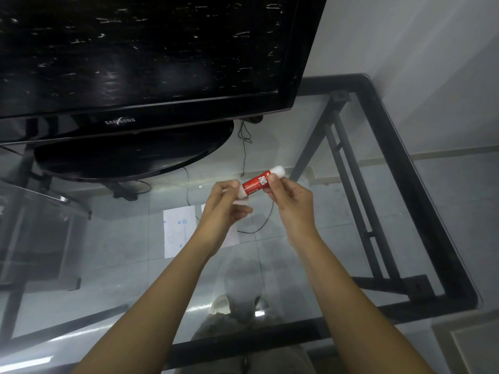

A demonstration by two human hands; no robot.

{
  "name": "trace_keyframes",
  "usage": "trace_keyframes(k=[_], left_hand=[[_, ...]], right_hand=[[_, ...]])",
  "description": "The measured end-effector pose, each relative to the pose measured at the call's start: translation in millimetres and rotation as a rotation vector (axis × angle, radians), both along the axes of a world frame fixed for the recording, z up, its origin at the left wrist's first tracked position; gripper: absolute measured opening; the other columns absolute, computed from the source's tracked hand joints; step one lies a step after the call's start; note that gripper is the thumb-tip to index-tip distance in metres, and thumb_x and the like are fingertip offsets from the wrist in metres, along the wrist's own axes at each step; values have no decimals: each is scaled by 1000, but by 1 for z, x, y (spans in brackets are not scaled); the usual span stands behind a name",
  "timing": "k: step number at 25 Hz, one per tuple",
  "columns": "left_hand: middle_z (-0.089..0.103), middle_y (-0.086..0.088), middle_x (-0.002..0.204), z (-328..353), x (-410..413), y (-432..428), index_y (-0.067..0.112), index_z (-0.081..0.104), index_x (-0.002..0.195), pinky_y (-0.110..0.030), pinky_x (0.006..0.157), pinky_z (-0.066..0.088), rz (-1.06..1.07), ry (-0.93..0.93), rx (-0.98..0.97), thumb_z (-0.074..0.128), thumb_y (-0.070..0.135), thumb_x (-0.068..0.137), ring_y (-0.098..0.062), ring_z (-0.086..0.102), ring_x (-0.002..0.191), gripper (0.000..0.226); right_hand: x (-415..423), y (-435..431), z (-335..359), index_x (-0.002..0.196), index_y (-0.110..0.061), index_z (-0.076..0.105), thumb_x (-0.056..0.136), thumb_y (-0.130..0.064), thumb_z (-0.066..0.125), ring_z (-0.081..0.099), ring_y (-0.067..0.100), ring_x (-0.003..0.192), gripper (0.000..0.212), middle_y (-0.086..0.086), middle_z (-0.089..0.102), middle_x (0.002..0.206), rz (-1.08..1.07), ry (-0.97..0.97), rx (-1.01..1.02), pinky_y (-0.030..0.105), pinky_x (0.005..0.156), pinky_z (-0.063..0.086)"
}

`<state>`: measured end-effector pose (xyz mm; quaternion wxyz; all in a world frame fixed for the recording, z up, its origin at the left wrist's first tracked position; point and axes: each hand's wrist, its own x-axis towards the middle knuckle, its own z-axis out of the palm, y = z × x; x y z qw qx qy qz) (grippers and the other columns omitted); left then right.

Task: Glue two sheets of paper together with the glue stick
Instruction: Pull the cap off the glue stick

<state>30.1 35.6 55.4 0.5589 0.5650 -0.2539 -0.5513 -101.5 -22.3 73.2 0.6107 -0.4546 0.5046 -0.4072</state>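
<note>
Head view. The red glue stick (253,183) is held in the air above the glass table (391,163), tilted. The right hand (293,205) pinches its barrel; the left hand (225,205) closes its fingertips on the white end nearest it, apparently the cap. To uncap cleanly, hold the barrel steady and pull the cap along the stick's axis. Count: one glue stick; two paper sheets, one (179,230) clear, the other (232,236) largely hidden behind the left hand.

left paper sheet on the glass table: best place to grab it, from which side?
Judging by its pose, take the left paper sheet at its near short edge, coming from the person's side. It lies flat on the glass table, so slide fingertips under a corner. That end is clear of both hands, which hold the glue stick.
</note>
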Motion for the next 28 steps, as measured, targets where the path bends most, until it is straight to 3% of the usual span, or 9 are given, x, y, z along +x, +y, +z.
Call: trace_keyframes(k=[3,6,9,12,14,19,23,26,28], left_hand=[[69,4,73,-1,4,-2,21,63,89,-18,64,50,6,-35,8,56,44,86,-8,62,66,25],[69,14,87,-3,6,0,28,64,81,-16,71,49,12,-52,-102,69,25,80,-7,63,82,6],[68,14,92,-4,9,1,27,64,79,-16,72,49,46,-35,-181,69,-1,76,-6,62,91,28],[67,6,97,-2,11,-1,27,63,96,-16,71,50,29,-28,-93,68,21,81,-10,65,86,17],[71,6,83,0,13,-2,22,66,90,-15,66,51,23,-32,-55,67,38,79,-11,67,76,19],[67,18,83,0,20,3,26,62,84,-13,67,48,13,-125,-137,72,14,78,-1,62,80,17],[67,16,95,0,21,5,30,63,103,-12,71,48,-45,-187,-151,72,24,77,-10,66,90,28],[72,9,89,1,25,6,26,67,100,-19,77,51,16,-130,-148,73,28,72,-16,67,91,28],[73,6,93,1,34,9,26,68,99,-23,82,53,76,-101,-122,73,30,70,-18,67,93,30]], right_hand=[[1,-1,0,86,-31,70,84,-35,63,69,7,86,8,-6,72,89,0,0,-6,14,74,51],[1,-1,-1,92,-26,70,84,-36,63,69,7,87,14,-4,72,91,-6,12,13,15,77,52],[1,0,-3,93,-26,70,84,-36,63,69,7,88,16,-6,72,91,9,22,15,18,81,53],[2,-2,-2,99,-20,70,84,-36,63,68,8,89,23,-3,72,93,-6,38,17,20,82,52],[1,-3,-2,91,-25,70,84,-34,63,69,8,88,13,-6,73,89,-11,14,10,18,79,52],[9,2,-4,95,-23,70,85,-34,62,69,8,89,17,-3,72,91,23,35,14,17,80,53],[10,1,0,100,-19,69,84,-36,61,68,9,91,25,-5,71,93,61,46,24,26,88,52],[9,-2,-5,119,-21,60,85,-42,57,58,6,108,40,-3,66,116,213,231,-66,26,99,43],[8,-2,-14,140,-22,36,87,-43,55,40,11,128,60,0,44,143,370,427,-166,27,104,30]])
